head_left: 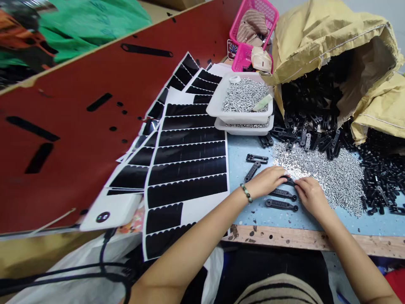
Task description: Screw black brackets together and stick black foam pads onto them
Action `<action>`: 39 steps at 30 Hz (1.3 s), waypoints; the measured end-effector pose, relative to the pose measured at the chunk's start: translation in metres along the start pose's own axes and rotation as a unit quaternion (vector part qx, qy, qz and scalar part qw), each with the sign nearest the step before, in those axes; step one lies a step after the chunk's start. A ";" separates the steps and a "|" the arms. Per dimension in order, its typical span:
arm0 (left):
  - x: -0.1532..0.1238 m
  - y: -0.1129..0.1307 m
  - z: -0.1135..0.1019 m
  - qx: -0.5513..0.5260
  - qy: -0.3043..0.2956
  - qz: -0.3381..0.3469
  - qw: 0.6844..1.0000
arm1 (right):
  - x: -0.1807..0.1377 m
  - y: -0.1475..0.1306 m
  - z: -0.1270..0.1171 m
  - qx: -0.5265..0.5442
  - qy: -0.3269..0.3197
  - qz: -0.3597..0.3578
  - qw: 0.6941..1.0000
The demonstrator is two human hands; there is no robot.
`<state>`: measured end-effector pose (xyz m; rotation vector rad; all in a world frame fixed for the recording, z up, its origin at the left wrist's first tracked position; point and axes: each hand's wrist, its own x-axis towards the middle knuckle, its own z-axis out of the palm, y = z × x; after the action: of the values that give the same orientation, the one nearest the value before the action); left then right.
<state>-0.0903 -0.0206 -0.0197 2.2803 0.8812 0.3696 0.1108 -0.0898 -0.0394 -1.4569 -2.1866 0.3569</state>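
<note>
My left hand (268,179), with a beaded bracelet at the wrist, has its fingers closed on one end of a black plastic link (289,181). At the other end of that link, the fingertips of my right hand (312,193) are pinched; the fingers partly hide the piece. Just below lie two similar links, an upper one (284,194) and a lower one (281,205), side by side on the blue mat. Beyond my left hand rest two more black pieces, one slanted (252,171) and one level (257,158). A heap of small silver screws (343,181) spreads beyond my right hand.
Stacked white tubs (217,110) of metal hardware stand behind the hands. A torn paper sack (316,38) spills black parts at the back right, with another black pile (379,181) farther right. Black sticker sheets (190,156) cover the left side, against a red board (79,131).
</note>
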 end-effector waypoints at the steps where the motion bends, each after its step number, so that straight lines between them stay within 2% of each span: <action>1: 0.001 0.001 -0.002 0.001 -0.006 0.003 1.000 | -0.002 -0.001 0.000 0.002 0.003 -0.006 1.000; 8: 0.007 0.007 -0.014 0.024 -0.036 0.017 0.999 | -0.010 -0.005 0.002 0.006 0.047 0.004 0.999; 14: 0.005 0.003 -0.011 0.009 -0.042 0.005 0.999 | -0.012 -0.010 0.010 -0.018 0.029 0.006 0.999; 18: -0.001 0.001 -0.013 -0.008 -0.042 -0.006 0.999 | -0.009 -0.010 0.005 -0.007 0.009 0.000 1.000; 20: -0.006 0.003 -0.014 -0.007 -0.047 -0.013 0.999 | 0.002 -0.003 -0.001 0.006 0.018 0.011 1.000; 24: -0.021 0.012 -0.013 0.005 -0.070 -0.021 0.997 | 0.052 0.021 -0.012 -0.061 0.149 0.102 0.982; 25: -0.024 0.015 -0.014 0.010 -0.082 -0.016 0.996 | 0.066 0.027 -0.012 -0.088 0.161 0.123 0.975; 27: -0.027 0.019 -0.017 0.022 -0.089 0.000 0.996 | 0.089 0.035 -0.012 -0.129 0.148 0.151 0.969; 29: -0.021 0.022 -0.021 0.047 -0.029 0.016 0.998 | 0.097 0.036 -0.011 -0.140 0.137 0.159 0.968; 32: 0.003 0.025 -0.023 0.117 0.126 0.030 0.985 | 0.079 0.028 -0.013 -0.093 0.140 0.104 0.980; 33: 0.013 0.026 -0.022 0.141 0.148 0.039 0.978 | 0.068 0.026 -0.016 -0.064 0.127 0.069 0.987; 34: 0.022 0.026 -0.021 0.162 0.146 0.051 0.975 | 0.057 0.028 -0.021 -0.038 0.110 0.037 0.993; 36: 0.037 0.028 -0.016 0.178 0.099 0.059 0.977 | 0.035 0.042 -0.037 -0.014 0.095 0.019 0.995; 38: 0.043 0.029 -0.012 0.163 0.056 0.029 0.985 | 0.016 0.073 -0.061 -0.058 0.147 0.088 0.983; 39: 0.043 0.029 -0.011 0.145 0.047 0.004 0.988 | 0.009 0.092 -0.074 -0.108 0.189 0.147 0.965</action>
<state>-0.0494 -0.0025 0.0086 2.5497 1.0298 0.3758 0.2197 -0.0486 -0.0174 -1.8057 -1.7493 -0.0671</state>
